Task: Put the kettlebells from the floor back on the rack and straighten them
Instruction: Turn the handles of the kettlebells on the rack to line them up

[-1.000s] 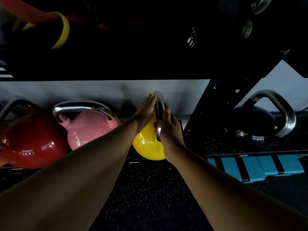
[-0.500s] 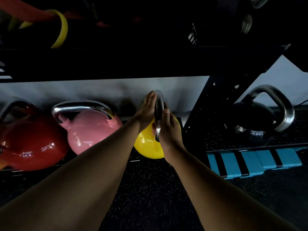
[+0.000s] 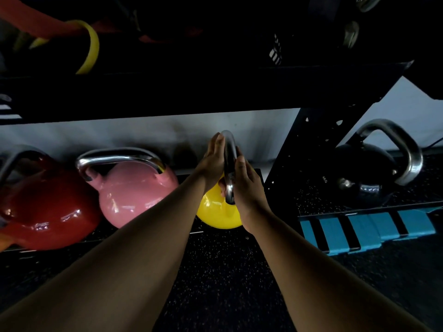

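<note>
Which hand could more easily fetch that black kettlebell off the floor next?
Probably the right hand: the black kettlebell is over on that side, past the rack post, while the left hand lies flat against the yellow kettlebell's handle, farther away.

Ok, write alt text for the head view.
Left hand and right hand press both sides of the steel handle of a glossy yellow kettlebell in a black metal rack. A glossy pink kettlebell and a glossy red kettlebell sit left of it; right of the rack, a black kettlebell stands on the floor.
</note>
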